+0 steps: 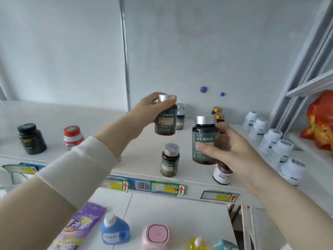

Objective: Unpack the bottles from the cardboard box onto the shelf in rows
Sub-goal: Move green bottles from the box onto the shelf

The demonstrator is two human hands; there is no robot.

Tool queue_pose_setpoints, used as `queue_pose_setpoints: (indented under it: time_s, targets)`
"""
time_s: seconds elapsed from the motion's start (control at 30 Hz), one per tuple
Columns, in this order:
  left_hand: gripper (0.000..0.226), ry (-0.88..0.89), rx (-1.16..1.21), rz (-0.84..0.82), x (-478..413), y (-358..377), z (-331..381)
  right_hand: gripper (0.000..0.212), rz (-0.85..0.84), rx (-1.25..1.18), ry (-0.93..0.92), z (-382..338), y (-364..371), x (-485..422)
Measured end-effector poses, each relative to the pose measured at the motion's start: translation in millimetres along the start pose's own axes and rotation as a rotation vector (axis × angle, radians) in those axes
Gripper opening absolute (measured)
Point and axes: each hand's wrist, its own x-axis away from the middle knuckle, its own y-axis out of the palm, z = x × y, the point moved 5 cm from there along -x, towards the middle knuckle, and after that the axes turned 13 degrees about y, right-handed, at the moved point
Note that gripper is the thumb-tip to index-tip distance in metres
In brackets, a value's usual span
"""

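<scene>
My left hand (153, 107) grips a dark green-labelled bottle with a silver cap (165, 121) near its top, held above the middle of the white shelf (140, 159). My right hand (232, 152) holds a second bottle of the same kind (203, 139) upright, closer to me and above the shelf's front. Two matching bottles stand on the shelf: one near the front edge (170, 159), one at the back (180, 117). The cardboard box is not in view.
On the shelf stand a black jar (31, 138), a red-capped white bottle (73, 137), gold-capped bottles (218, 113), a dark white-labelled bottle (221, 175) and a row of several white bottles (275, 141). An orange bag (320, 123) lies right. The lower shelf holds a blue bottle (115, 231) and a purple packet (77, 230).
</scene>
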Motion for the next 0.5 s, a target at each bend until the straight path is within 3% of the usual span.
queue_pose_setpoints:
  time_s: [0.23, 0.5]
  targets:
    - [0.034, -0.103, -0.272, -0.176, -96, 1, -55, 0.054, -0.005, 0.182, 0.034, -18, 1, -99]
    - [0.038, -0.039, -0.658, -0.455, -146, 17, -113, 0.064, -0.058, 0.491, 0.12, 1, 22, -167]
